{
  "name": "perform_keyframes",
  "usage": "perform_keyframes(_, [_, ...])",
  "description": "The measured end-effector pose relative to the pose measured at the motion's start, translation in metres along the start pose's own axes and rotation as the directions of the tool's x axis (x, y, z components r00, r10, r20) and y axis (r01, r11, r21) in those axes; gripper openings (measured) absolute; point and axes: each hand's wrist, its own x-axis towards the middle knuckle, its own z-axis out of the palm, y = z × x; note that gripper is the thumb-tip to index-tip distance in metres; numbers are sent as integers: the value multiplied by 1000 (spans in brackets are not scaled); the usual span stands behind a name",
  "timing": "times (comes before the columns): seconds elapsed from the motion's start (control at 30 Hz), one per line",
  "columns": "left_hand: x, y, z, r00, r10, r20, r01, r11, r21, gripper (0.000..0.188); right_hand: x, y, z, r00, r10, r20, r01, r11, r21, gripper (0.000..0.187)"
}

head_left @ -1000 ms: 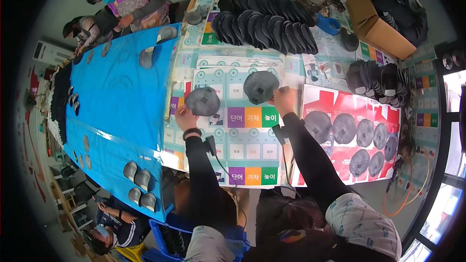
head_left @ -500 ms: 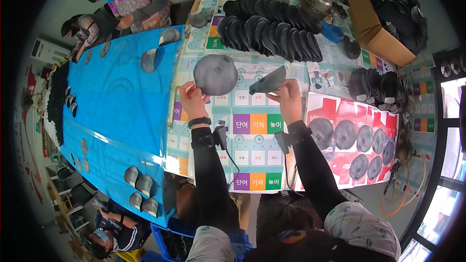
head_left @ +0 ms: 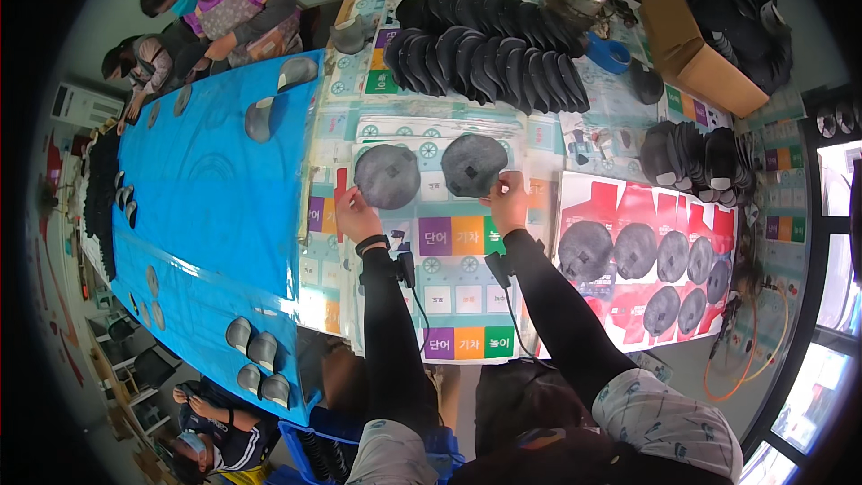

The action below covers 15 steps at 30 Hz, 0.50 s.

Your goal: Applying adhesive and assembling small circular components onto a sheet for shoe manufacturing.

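Note:
Two dark grey round discs lie side by side above the patterned table sheet point(head_left: 449, 297). My left hand point(head_left: 358, 216) pinches the lower left edge of the left disc point(head_left: 387, 177). At the lower right edge of the right disc point(head_left: 467, 154), my right hand point(head_left: 509, 207) has thumb and fingers closed on it. The right disc faces up and shows a small dark square near its middle. Whether either disc rests flat on the sheet I cannot tell.
Rows of black curved pieces point(head_left: 485, 67) stand beyond the discs. Several similar discs lie on a red and white sheet point(head_left: 588, 202) at right. A cardboard box point(head_left: 678, 27) holds black pieces. Left is a blue-covered table point(head_left: 215, 189) with scattered grey pieces; other people work around it.
The right disc has turned from a tilted, edge-on pose to face up, and my right hand has moved nearer and left. My left hand and its disc have shifted slightly nearer.

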Motion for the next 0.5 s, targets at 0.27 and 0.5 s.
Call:
perform_keyframes(0.27, [2,-13,2,998,9,60,-14,997,80,24,-16,-16,-5,977,-212,-5,191,892,-410,34])
perform_keyframes(0.5, [-12,-34,38,815,-456,359,579,609,-542,33,-12,-5,-33,984,-175,-5,151,860,-487,44])
